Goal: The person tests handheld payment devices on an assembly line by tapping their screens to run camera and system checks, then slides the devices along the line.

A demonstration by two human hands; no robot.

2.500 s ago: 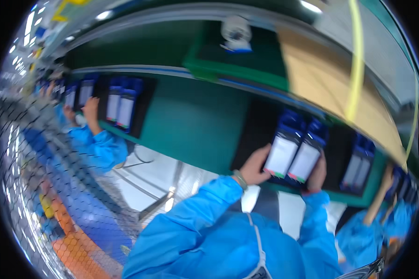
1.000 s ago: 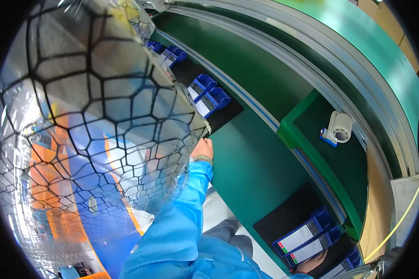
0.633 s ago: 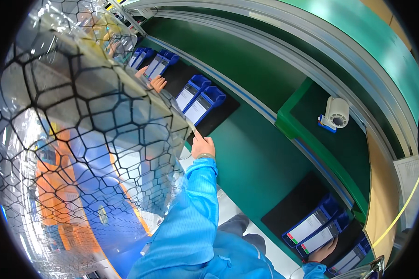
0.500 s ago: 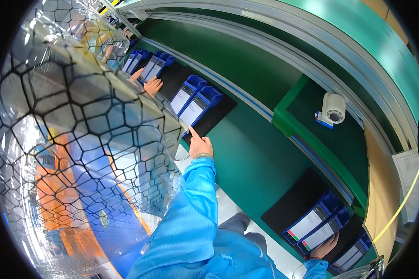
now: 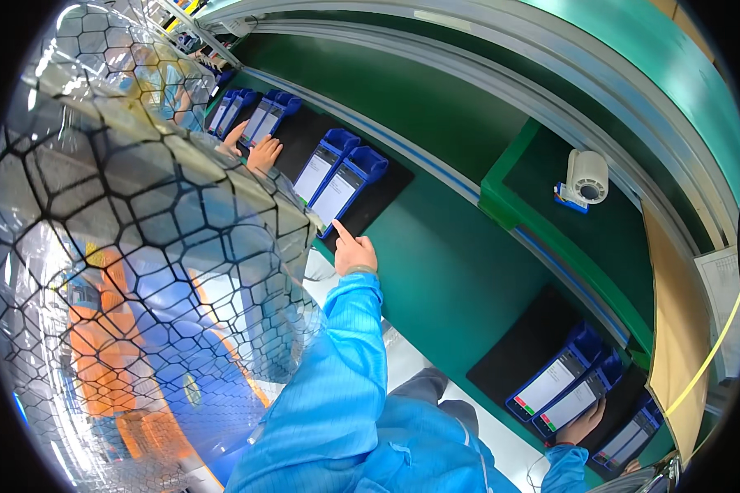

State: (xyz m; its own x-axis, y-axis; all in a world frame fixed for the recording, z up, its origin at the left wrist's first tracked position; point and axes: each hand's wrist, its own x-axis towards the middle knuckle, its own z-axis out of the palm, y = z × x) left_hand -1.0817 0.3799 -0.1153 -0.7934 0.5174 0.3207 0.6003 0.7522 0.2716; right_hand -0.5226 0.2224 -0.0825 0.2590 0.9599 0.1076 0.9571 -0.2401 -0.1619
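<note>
My left hand (image 5: 356,253) reaches out with its index finger stretched and the other fingers curled. Its fingertip is at the lower end of a blue handheld terminal (image 5: 337,195) with a lit white screen. A second terminal (image 5: 312,177) like it lies close along the left side. At the lower right, my right hand (image 5: 582,424) rests by the lower right edge of another blue terminal (image 5: 566,407), fingers extended along its side; whether it touches the screen I cannot tell. Beside that one lies a matching terminal (image 5: 543,386), red and green marks at its screen's lower end.
Black mats (image 5: 501,349) lie on the green bench (image 5: 436,263). Another person's hands (image 5: 263,153) work at terminals (image 5: 267,115) farther left. More terminals (image 5: 629,440) lie at the lower right. A white roll (image 5: 588,177) stands behind a green ledge (image 5: 501,185). A transparent grid-patterned curtain (image 5: 140,205) hangs left.
The view has shifted slightly. My left fingertip stays at the lower end of its terminal, and my right hand is still beside the same terminal. The other person's hands have shifted a little.
</note>
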